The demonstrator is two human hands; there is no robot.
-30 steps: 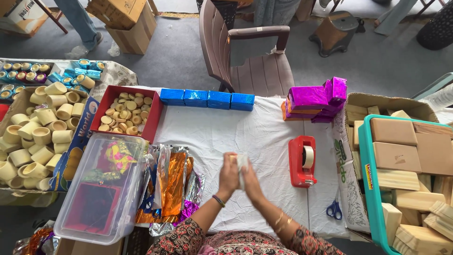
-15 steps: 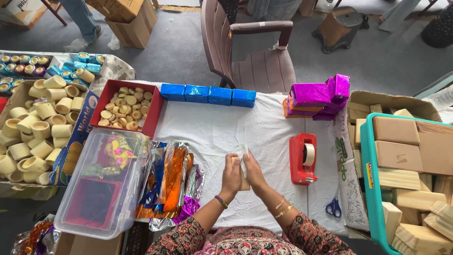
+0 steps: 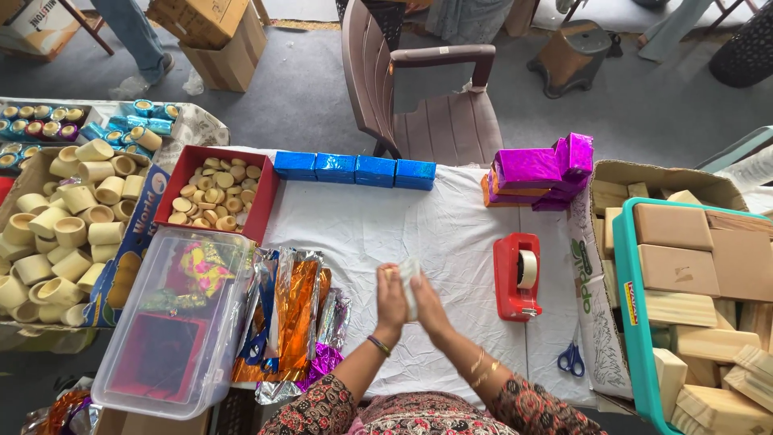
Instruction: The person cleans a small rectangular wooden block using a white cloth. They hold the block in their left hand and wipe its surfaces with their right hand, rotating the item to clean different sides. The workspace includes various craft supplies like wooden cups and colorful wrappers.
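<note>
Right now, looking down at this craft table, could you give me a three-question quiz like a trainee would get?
1. True or false: the red tape dispenser lies on the white cloth to the right of the person's hands.
2. How many blue wrapped blocks stand in the row at the far edge of the cloth?
3. What do the left hand and right hand hold between them?
A. a small pale object
B. the blue-handled scissors
C. a sheet of orange foil

Key: 1 true. 2 four. 3 A; both hands press together around the small pale object, of which only a little shows.
</note>
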